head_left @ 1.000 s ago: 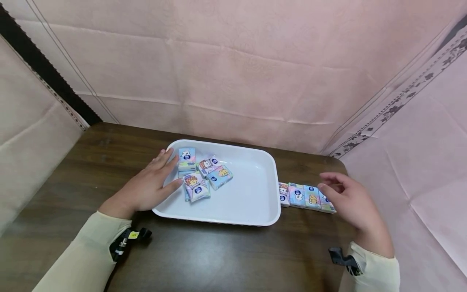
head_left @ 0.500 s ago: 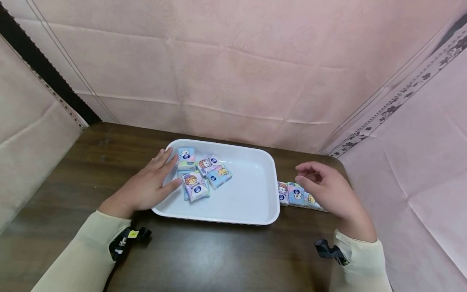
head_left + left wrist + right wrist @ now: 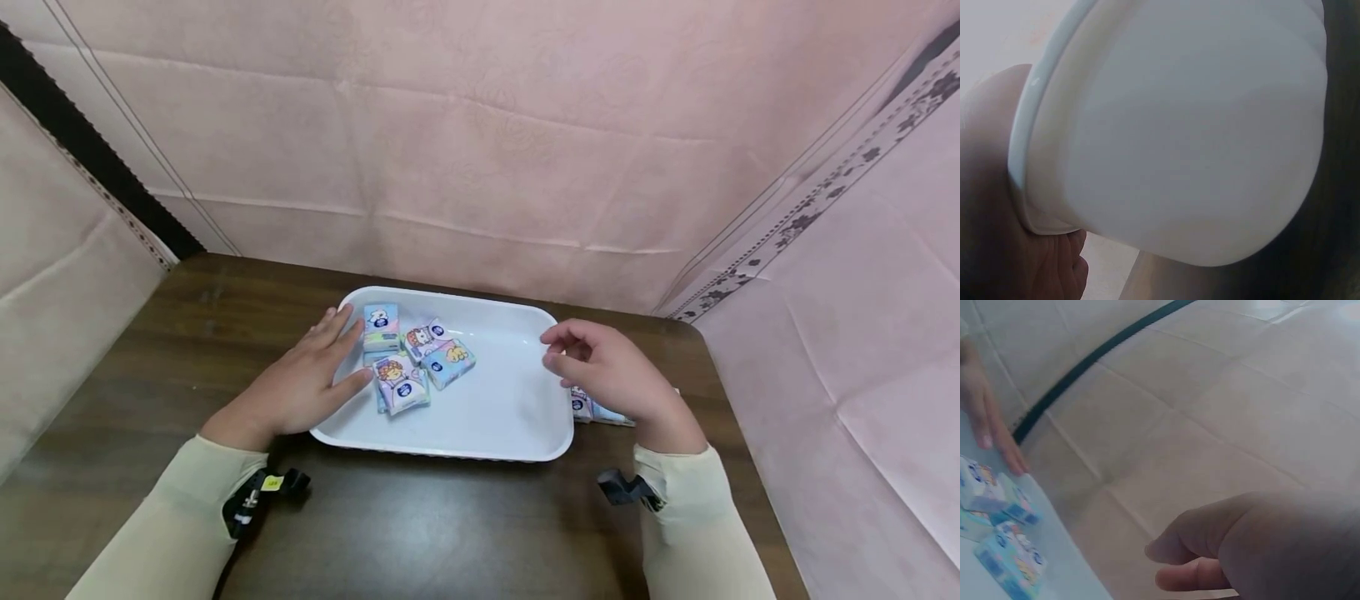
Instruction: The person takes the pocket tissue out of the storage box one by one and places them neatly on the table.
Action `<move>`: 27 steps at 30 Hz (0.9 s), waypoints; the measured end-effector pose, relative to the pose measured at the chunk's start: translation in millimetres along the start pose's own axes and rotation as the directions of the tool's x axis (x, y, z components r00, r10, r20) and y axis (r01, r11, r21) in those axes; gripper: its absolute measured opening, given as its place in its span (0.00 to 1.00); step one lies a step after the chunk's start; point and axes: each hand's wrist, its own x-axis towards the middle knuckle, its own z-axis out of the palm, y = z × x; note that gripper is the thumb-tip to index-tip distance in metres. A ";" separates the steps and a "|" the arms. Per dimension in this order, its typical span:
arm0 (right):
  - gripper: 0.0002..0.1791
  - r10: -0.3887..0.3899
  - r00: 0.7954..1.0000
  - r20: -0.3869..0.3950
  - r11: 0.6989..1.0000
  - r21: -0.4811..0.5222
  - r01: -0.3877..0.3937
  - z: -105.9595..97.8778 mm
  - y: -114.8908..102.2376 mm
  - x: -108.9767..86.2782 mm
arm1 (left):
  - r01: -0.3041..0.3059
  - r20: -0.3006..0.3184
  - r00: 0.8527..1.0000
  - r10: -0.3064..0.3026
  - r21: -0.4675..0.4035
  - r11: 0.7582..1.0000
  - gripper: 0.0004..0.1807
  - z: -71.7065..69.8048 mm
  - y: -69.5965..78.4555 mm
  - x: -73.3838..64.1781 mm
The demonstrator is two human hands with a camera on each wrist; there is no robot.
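Observation:
My left hand point(image 3: 311, 383) lies with straight, spread fingers along the left rim of a white plastic tray point(image 3: 510, 417). In the left wrist view, that hand point(image 3: 997, 187) meets the rim beside the tray's outer wall point(image 3: 1197, 125). Over the tray's right rim hovers my right hand point(image 3: 607, 367), fingers loosely bent; the right wrist view shows a gap between its thumb and fingers, nothing held. Several pastel, cartoon-printed pocket tissue packs point(image 3: 401, 383) lie heaped in the tray's left half. Outside, more packs point(image 3: 581, 404) sit in a row against the right wall, partly hidden beneath my right hand.
The tray stands on a dark brown wooden table point(image 3: 420, 533). Pale pink cloth point(image 3: 480, 167) hangs behind the table and on both sides. A black strap device point(image 3: 626, 487) is worn at my right wrist, another point(image 3: 258, 496) at my left.
My right hand has swept left, from above the far end of the tissue pack row to the tray's right rim, carrying nothing visible. The left hand and tray have stayed put.

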 end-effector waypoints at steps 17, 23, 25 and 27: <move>0.13 -0.041 0.978 0.205 0.997 -0.054 0.053 51.5 -36.8 56.0 | -0.005 -0.001 1.000 0.005 -0.005 1.000 0.54 -1.7 2.4 -1.6; 0.14 -0.042 0.962 0.271 0.997 -0.053 0.058 67.7 -42.7 73.7 | -0.001 -0.001 1.000 0.001 0.004 1.000 0.54 -1.2 1.8 -1.5; 0.16 -0.027 0.957 0.289 0.997 -0.061 0.047 72.4 -44.8 78.4 | 0.000 -0.001 1.000 0.000 0.002 1.000 0.54 -1.2 1.7 -1.3; 0.17 -0.010 0.953 0.302 0.997 -0.066 0.031 76.6 -46.4 83.0 | 0.000 0.000 1.000 0.000 -0.002 1.000 0.54 -1.2 1.9 -1.1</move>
